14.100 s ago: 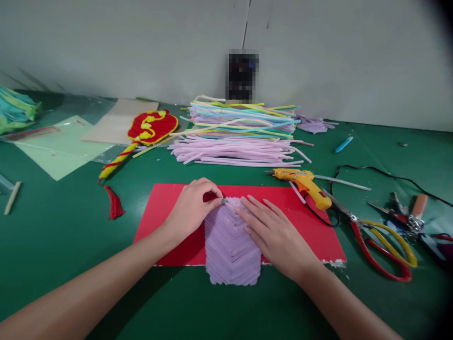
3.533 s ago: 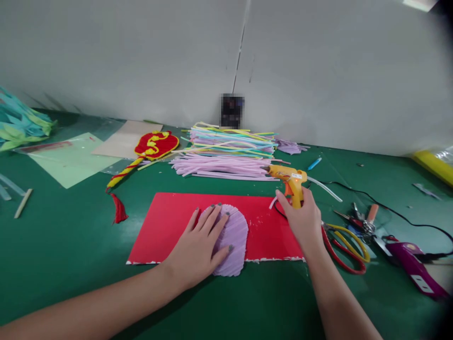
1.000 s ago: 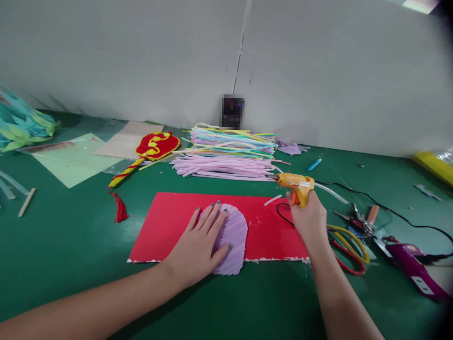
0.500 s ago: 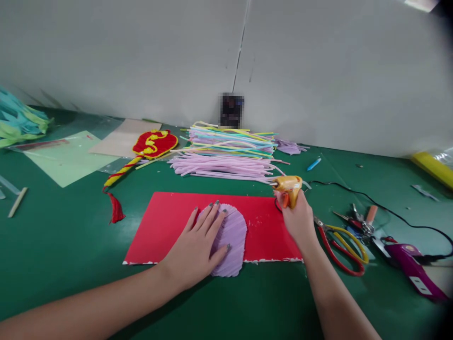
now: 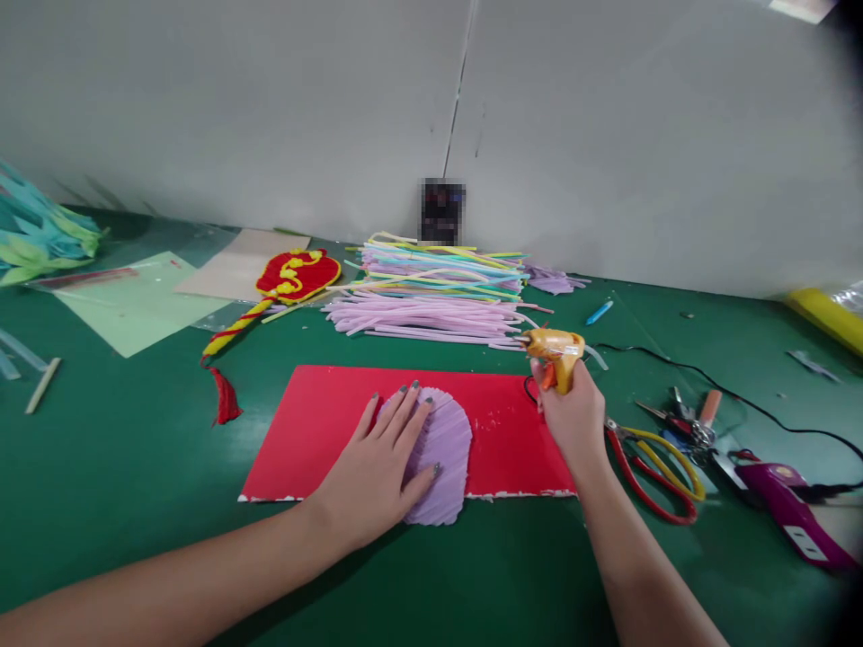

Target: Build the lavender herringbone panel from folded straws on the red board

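Note:
My left hand [image 5: 378,458] lies flat with fingers spread on a lilac panel of pipe cleaners [image 5: 445,458], rounded at its far end. Part of the panel is hidden under the palm. Beneath it is a red board [image 5: 512,440], whose near edge is chipped white; the panel overhangs that edge. My right hand [image 5: 573,418] is wrapped round the handle of a yellow hot glue gun [image 5: 554,346] with an orange trigger. The gun is over the board's far right part, its nozzle pointing left towards a bundle of lilac pipe cleaners [image 5: 424,316].
Right of my right hand lie scissors [image 5: 657,472], keys [image 5: 694,422] and a purple power strip [image 5: 788,512]. A blue pen [image 5: 599,312] lies farther back. Leftward are a red-and-yellow fan [image 5: 297,276] with a tassel and a pale green sheet [image 5: 135,301]. A wall [image 5: 270,117] closes the back.
Earlier both hands were on the panel and the glue gun lay on the table. Since then my right hand has taken the gun; it has shifted slightly over the last second. My left hand stays put.

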Demonstrator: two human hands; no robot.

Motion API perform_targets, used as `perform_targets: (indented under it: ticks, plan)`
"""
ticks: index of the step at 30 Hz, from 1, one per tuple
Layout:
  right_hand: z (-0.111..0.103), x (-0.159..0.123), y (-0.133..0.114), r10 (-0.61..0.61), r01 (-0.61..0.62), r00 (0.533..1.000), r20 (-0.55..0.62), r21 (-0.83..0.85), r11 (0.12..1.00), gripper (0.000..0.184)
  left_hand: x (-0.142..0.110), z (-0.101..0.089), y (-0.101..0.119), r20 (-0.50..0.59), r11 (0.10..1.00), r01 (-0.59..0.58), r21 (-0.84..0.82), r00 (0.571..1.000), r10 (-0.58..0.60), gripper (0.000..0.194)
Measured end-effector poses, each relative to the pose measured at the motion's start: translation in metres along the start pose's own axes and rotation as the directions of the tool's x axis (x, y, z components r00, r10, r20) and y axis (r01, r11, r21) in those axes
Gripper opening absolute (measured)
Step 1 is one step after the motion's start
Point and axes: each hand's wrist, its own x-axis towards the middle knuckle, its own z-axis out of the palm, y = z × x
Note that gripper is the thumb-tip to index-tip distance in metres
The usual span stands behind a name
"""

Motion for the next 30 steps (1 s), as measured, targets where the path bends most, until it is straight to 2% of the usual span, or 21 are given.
perform_targets:
  ticks: [4, 7, 10, 12, 16, 20, 25, 30]
  plan:
    - [0.008, -0.002, 0.005, 0.016, -0.018, 0.999, 0.029, 0.069, 0.997, 0.035, -0.003, -0.005, 0.001, 0.001, 1.000, -0.015, -0.004, 1.000, 0.015, 0.065]
    - [0.010, -0.003, 0.007, 0.053, -0.061, 0.997, 0.047, 0.185, 0.981, 0.031, 0.003, -0.019, 0.001, -0.063, 1.000, -0.004, -0.004, 0.998, 0.004, 0.061]
    - [0.007, 0.000, 0.003, 0.083, -0.085, 0.996, 0.019, 0.227, 0.970, 0.032, 0.028, -0.035, -0.002, -0.179, 0.999, 0.002, -0.037, 0.984, -0.009, 0.044]
    - [0.003, 0.003, -0.002, 0.078, -0.073, 0.997, -0.015, 0.211, 0.975, 0.035, 0.057, -0.038, -0.007, -0.195, 0.993, -0.052, -0.109, 0.980, 0.030, 0.030]
    - [-0.002, 0.005, -0.015, 0.026, -0.015, 0.992, -0.124, 0.089, 0.996, 0.038, 0.124, -0.026, -0.011, -0.220, 0.968, -0.162, -0.191, 0.968, 0.119, 0.016]
    - [-0.005, 0.001, -0.010, 0.009, -0.013, 0.966, -0.259, -0.014, 1.000, 0.033, 0.175, -0.007, 0.002, -0.240, 0.956, -0.247, -0.161, 0.949, 0.205, 0.012]
    - [-0.016, 0.006, 0.007, 0.053, -0.060, 0.949, -0.310, -0.013, 0.998, 0.029, 0.196, 0.003, 0.018, -0.191, 0.967, -0.197, -0.160, 0.968, 0.165, 0.011]
    - [-0.021, 0.008, 0.006, 0.072, -0.058, 0.945, -0.318, 0.052, 0.997, 0.029, 0.203, 0.012, 0.013, -0.185, 0.955, -0.161, -0.248, 0.976, 0.116, 0.004]
